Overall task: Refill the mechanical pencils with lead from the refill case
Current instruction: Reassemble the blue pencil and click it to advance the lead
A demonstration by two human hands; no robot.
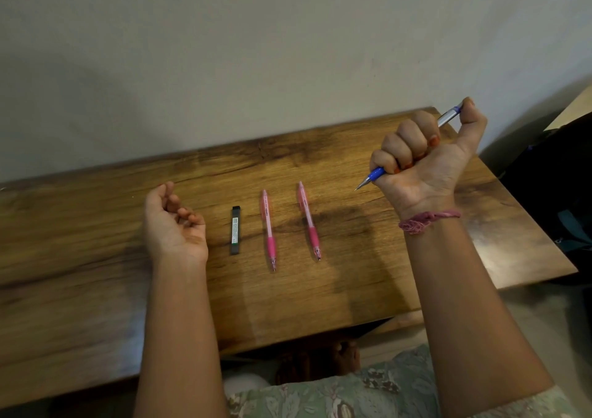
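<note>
The right hand (426, 158) is raised above the table, fist clenched around a blue-and-silver mechanical pencil (413, 147), with the thumb pressed on its top end and its metal tip slanting down to the left. A pink braided thread bracelet (427, 220) circles that wrist. The left hand (174, 222) rests palm-up on the brown wood-grain tabletop (96, 257), fingers loosely curled and holding nothing.

Just right of the left hand lies a slim black rectangular lead refill case (235, 230) with a green-and-white label, lengthwise toward the wall. Beside it lie two translucent pink mechanical pencils with darker pink grips, the nearer one (268, 229) close to the case and the farther one (309, 220) a little apart, both tips pointing toward the person. A pale plain wall (288, 49) rises behind the table; green floral fabric (368, 392) shows at the bottom edge.
</note>
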